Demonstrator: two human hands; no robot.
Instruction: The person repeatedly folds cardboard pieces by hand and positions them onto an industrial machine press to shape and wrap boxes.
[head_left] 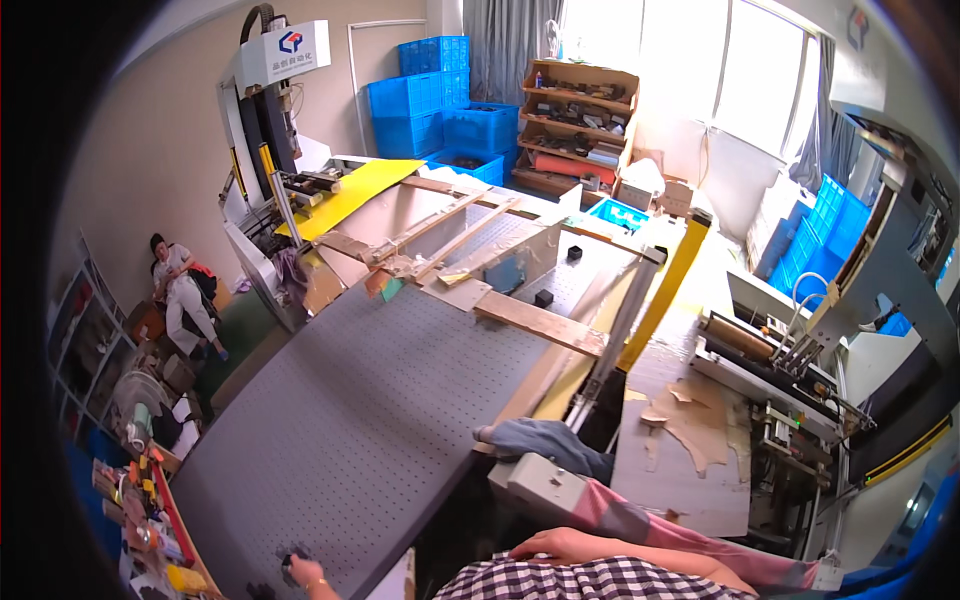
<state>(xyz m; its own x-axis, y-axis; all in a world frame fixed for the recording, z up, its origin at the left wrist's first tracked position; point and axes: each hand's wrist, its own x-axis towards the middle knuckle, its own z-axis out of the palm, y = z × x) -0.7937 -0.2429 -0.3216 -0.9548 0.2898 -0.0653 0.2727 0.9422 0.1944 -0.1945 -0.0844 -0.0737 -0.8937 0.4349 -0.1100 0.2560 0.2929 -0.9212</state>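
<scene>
My left hand [305, 573] is at the near end of a grey perforated table [330, 400], its fingers closed around a small dark thing [290, 556] on the surface. What that dark thing is, I cannot make out. Across my waist lies my right hand [555, 544], resting flat and holding nothing, against a black-and-white checkered cloth [590, 580]. Part of its fingers is hidden by the cloth.
Wooden boards [540, 322] form a frame over the table's far part, near two small black blocks [543, 298]. A yellow post [665, 290] rises at right beside a roller machine [770, 360]. A blue-grey cloth [545, 443] hangs nearby. A seated person [183, 290] is at far left.
</scene>
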